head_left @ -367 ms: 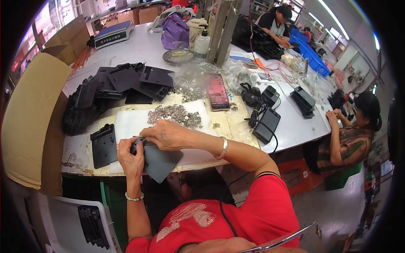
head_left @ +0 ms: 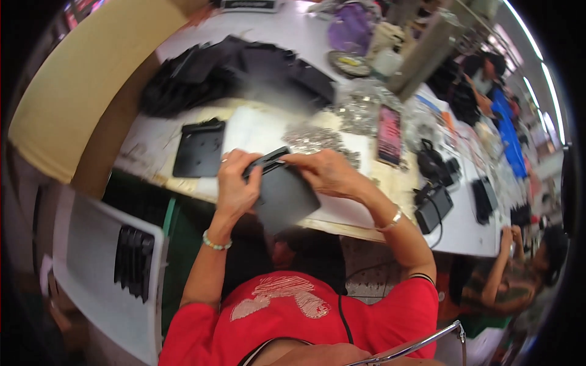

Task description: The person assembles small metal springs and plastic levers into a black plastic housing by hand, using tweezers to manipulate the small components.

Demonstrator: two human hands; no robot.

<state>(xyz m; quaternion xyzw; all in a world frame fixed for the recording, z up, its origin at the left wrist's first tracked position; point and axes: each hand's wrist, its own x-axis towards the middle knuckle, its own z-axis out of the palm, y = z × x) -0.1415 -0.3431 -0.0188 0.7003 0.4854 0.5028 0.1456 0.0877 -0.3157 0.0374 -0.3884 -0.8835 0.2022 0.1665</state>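
Observation:
Both my hands grip a black plastic plate [head_left: 285, 198] with a thicker ridged edge, held over the front of the table. My left hand [head_left: 238, 182] is closed on the left end of that edge. At its right end, the fingers of my right hand [head_left: 328, 172] pinch the same edge. Behind my hands, a heap of small metal pieces [head_left: 314, 135] lies on a white sheet [head_left: 256, 125]. Another black plate [head_left: 200, 149] lies flat to the left of my left hand. Motion blurs the held plate's lower part.
A pile of black plates [head_left: 201, 73] lies at the back left, beside a tall cardboard box [head_left: 79, 97]. A phone [head_left: 389, 134], bagged metal pieces [head_left: 361, 108] and black adapters [head_left: 434, 207] are to the right. A white bin [head_left: 91, 268] with black parts stands lower left. Two people sit at right.
The view has swung, so the table appears shifted and tilted. My hands have moved apart along the plate's edge, the right one off its earlier place above the plate, and the plate has turned.

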